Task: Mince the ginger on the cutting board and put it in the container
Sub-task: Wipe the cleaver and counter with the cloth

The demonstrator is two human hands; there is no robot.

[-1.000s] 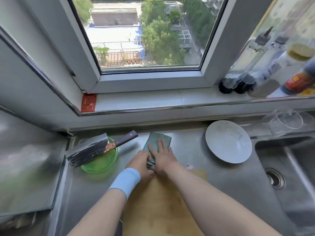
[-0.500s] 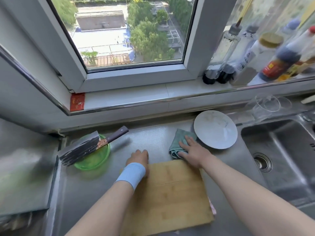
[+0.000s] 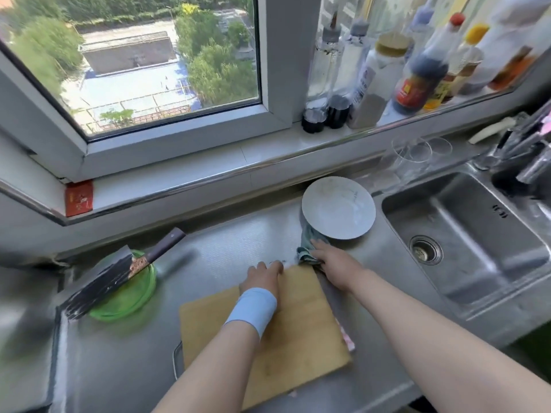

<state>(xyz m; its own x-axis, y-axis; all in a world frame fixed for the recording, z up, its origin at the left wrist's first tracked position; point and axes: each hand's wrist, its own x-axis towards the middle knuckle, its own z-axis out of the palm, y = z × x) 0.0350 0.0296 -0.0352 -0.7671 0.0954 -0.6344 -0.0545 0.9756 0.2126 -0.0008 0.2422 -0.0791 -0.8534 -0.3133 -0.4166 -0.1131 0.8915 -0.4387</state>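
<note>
Our left hand point(image 3: 264, 278) lies flat on the cutting board's point(image 3: 298, 338) far edge while our straight-fingered right hand point(image 3: 334, 263) presses a teal cloth point(image 3: 307, 242) to the counter point(image 3: 232, 245); the green container point(image 3: 128, 296) sits left, under a cleaver point(image 3: 101, 281).

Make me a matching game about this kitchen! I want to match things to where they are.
Things:
1. knife
2. cloth
3. cutting board
4. bottles

Places:
A. standing on the windowsill
B. under the left hand
C. lying across the green bowl
D. under the right hand, next to the white plate

Right pairs: 1-C, 2-D, 3-B, 4-A.
</note>
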